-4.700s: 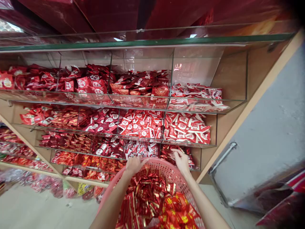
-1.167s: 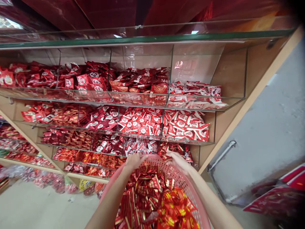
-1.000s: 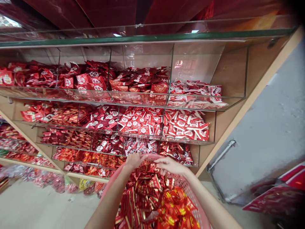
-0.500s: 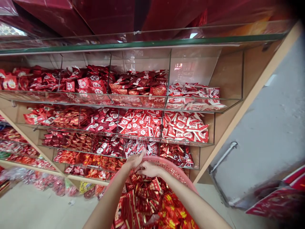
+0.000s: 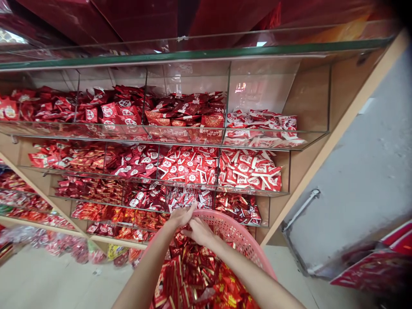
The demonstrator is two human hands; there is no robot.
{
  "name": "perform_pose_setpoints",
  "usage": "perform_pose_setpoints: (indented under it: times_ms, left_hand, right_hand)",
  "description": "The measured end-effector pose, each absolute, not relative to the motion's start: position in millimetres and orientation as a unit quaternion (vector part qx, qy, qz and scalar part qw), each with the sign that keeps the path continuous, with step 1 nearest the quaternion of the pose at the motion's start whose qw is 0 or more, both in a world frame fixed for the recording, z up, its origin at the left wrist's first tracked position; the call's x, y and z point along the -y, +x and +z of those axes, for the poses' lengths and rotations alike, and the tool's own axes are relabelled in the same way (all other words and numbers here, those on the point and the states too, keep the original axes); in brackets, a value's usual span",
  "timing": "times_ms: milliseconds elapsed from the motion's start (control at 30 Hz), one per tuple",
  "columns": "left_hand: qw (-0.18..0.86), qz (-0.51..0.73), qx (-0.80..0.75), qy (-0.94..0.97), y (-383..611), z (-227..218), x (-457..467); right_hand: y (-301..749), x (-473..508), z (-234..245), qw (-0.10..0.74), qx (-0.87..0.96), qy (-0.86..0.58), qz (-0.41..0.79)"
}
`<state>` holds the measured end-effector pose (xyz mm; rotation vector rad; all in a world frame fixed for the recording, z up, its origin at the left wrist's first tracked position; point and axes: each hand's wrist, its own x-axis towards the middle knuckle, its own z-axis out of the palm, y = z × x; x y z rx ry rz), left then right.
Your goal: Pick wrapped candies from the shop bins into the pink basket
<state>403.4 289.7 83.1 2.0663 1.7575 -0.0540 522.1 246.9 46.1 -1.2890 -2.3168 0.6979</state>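
At the far rim of a pink perforated plastic basket (image 5: 254, 246), my left hand (image 5: 182, 216) has a digit stretched up and to the right; its other fingers are partly hidden. Close beside it, my right hand (image 5: 200, 231) points left over the basket with its visible fingers apart, and nothing shows in them. The two hands overlap or touch; I cannot tell which. Beneath my arms the basket holds many small red and gold candy packets (image 5: 196, 268), plus brighter red ones with yellow print (image 5: 230, 285).
Beyond the basket rises a wooden shelf unit (image 5: 309, 176) with glass-divided compartments full of red packets (image 5: 188, 165). A thick glass shelf edge (image 5: 193, 58) crosses above. Bagged goods (image 5: 77, 249) lie on the floor at left. A grey wall (image 5: 363, 171) and red cartons (image 5: 380, 262) stand at right.
My right hand has turned and its fingers have spread a little, with the forearm slightly further left. More of the basket's right rim shows. My left hand has barely moved.
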Motion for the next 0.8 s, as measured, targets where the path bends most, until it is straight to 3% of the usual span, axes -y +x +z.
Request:
perform_pose_setpoints:
  times_ms: [267, 400, 533, 800]
  left_hand:
    - [0.196, -0.015, -0.640, 0.743, 406.9, 83.7, -287.5]
    - [0.176, -0.003, -0.637, 0.751, 406.1, 78.9, -287.5]
    - [0.164, -0.003, -0.637, 0.753, 404.6, 74.5, -288.3]
    - [0.152, 0.000, -0.638, 0.755, 404.9, 73.2, -288.7]
  right_hand:
    - [583.0, -268.8, 71.0, 0.309, 0.779, -0.513, 0.187]
    - [630.5, -299.5, 53.0, 0.396, 0.581, -0.680, 0.207]
    - [661.4, -316.3, 24.0, 0.408, 0.472, -0.748, 0.228]
    - [663.9, -327.0, 8.9, 0.510, 0.310, -0.682, 0.423]
